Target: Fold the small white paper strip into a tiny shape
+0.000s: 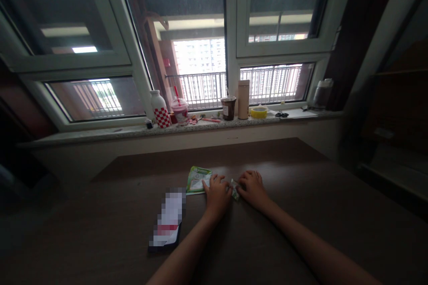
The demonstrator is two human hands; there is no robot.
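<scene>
A small green-and-white packet is between my two hands, low over the brown table. My left hand has its thumb side closed at the packet's left edge, while its outer finger sticks out toward a larger flat green-and-white pouch. That pouch lies on the table, its right side partly behind my left hand. From the other side, my right hand has curled fingers and a thumb at the packet's right edge. The fingertips partly cover the packet, and its contents cannot be made out.
A phone with a blurred-out screen lies left of my left forearm. Along the windowsill stand a checkered bottle, a pink drink cup, a dark drink cup, a beige flask, yellow tape and scissors.
</scene>
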